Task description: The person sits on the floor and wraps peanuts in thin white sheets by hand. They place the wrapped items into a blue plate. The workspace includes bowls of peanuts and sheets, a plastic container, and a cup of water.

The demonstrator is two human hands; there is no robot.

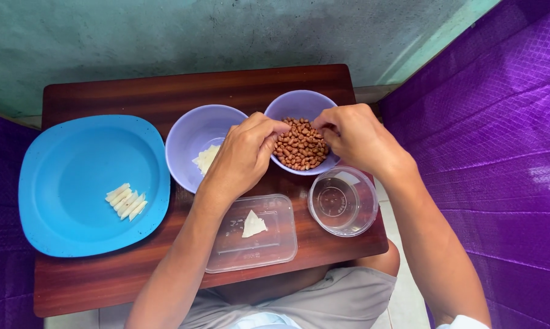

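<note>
A lilac bowl full of brown peanuts stands at the back right of a small dark wooden table. My left hand hovers at the bowl's left rim, its fingers pinched together over the peanuts. My right hand reaches in from the right, fingertips curled down onto the peanuts at the far side. Whether either hand grips a peanut is hidden by the fingers. A second lilac bowl with pale white pieces sits just left, partly under my left hand.
A large blue plate at the left carries a few rolled white sticks. A clear rectangular tray holds one folded white triangle. A clear round tub stands at the front right. Purple cloth flanks the table.
</note>
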